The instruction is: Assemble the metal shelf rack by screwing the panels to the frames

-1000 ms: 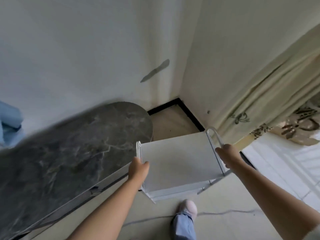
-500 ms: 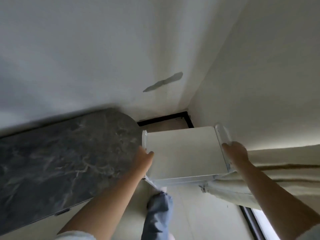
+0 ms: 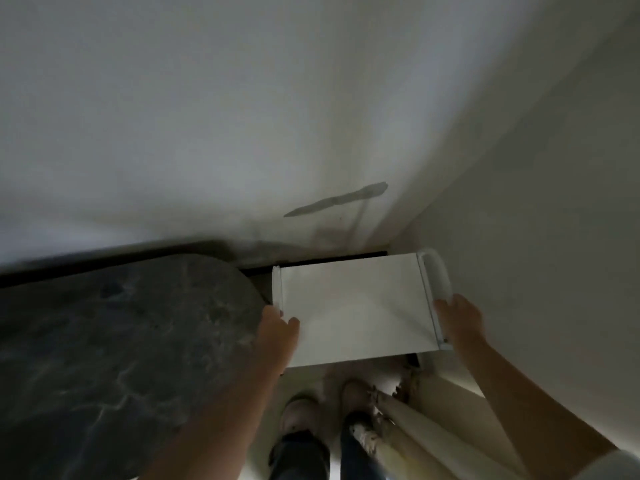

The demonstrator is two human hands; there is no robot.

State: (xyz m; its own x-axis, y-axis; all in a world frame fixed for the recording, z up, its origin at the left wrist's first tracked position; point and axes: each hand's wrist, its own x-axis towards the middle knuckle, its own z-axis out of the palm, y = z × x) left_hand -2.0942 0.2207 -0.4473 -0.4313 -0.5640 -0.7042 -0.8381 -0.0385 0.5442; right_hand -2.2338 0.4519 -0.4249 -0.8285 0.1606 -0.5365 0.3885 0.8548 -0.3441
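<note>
With both hands on opposite ends of the shelf rack [image 3: 356,306], the person seems to be steering it squarely into the room's corner, which would explain the symmetrical hold. The left hand [image 3: 277,323] has its grip closed on the left frame rail [image 3: 277,285], thumb lying over the white top panel [image 3: 353,299]; the right hand [image 3: 460,320] has its grip curled around the right frame rail [image 3: 434,275] near its front end. The rack sits at about 12 o'clock from the person's feet [image 3: 301,410], its back edge near the dark skirting [image 3: 346,256] and its right rail close to the side wall [image 3: 536,237]. Judging by the fitted panel, assembly looks finished or nearly so; I see no screws or tools. At 9 o'clock the dark marble counter [image 3: 121,341] rounds in just beside the left hand, leaving little room there. At 5 o'clock pale curtain folds [image 3: 408,431] hang beside the legs and could snag. A grey smear [image 3: 336,200] marks the back wall.
</note>
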